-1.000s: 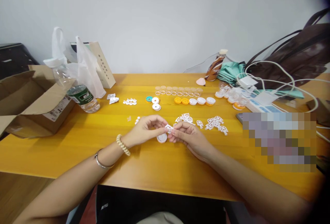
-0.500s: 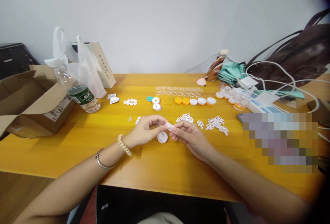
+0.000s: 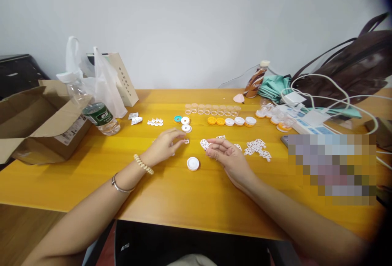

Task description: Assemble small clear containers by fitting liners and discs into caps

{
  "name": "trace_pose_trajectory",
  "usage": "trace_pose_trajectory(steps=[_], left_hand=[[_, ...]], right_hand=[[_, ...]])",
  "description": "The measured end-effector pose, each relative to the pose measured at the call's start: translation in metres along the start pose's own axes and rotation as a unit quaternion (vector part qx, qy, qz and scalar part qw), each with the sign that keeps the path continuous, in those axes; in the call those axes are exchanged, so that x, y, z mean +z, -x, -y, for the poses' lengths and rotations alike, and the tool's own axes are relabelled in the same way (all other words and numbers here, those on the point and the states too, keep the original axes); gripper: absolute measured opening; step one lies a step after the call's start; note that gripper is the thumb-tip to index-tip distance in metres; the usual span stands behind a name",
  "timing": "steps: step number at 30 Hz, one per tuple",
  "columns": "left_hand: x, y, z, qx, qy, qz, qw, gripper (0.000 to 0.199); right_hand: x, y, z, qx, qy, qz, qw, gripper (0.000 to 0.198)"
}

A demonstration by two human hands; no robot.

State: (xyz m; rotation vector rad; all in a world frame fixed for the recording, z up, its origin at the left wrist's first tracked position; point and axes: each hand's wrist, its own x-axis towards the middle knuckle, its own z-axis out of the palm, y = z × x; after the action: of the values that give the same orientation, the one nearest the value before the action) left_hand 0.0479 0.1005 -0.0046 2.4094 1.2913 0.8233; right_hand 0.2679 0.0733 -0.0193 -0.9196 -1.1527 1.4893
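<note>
My right hand pinches a flat white plastic piece with cut-out holes between thumb and fingers. To its left, my left hand is apart from it, thumb and forefinger closed around a small white bit at the fingertips. Below and between the hands, a round white cap-like part lies on the table. Just right of my right hand is a pile of similar white cut-out pieces. More of them lie partly hidden behind that hand.
Behind the hands stand a row of clear little cups, yellow and white round parts, and a teal ring. A cardboard box and a water bottle are at left. A power strip with cables lies right.
My hands have come apart. The left moved left and up, away from the white cut-out piece, which stays in my right hand. The round white part is now fully visible.
</note>
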Motion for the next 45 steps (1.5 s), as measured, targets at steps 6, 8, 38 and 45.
trace_pose_trajectory(steps=[6,8,38,45], left_hand=[[0.017,-0.002,0.002,0.053,-0.077,0.029,0.995,0.019],[0.022,-0.003,0.002,0.066,-0.103,0.021,0.992,0.020],[-0.002,0.003,-0.025,-0.099,0.284,0.009,0.954,0.027],[-0.008,0.005,-0.031,-0.061,0.334,0.006,0.940,0.018]], right_hand=[[-0.001,-0.002,-0.004,0.026,-0.004,-0.001,1.000,0.025],[-0.001,-0.003,-0.005,0.028,-0.004,0.000,1.000,0.024],[-0.002,-0.004,-0.004,0.033,-0.029,-0.002,0.999,0.019],[-0.002,-0.003,-0.003,0.041,-0.021,0.014,0.999,0.019]])
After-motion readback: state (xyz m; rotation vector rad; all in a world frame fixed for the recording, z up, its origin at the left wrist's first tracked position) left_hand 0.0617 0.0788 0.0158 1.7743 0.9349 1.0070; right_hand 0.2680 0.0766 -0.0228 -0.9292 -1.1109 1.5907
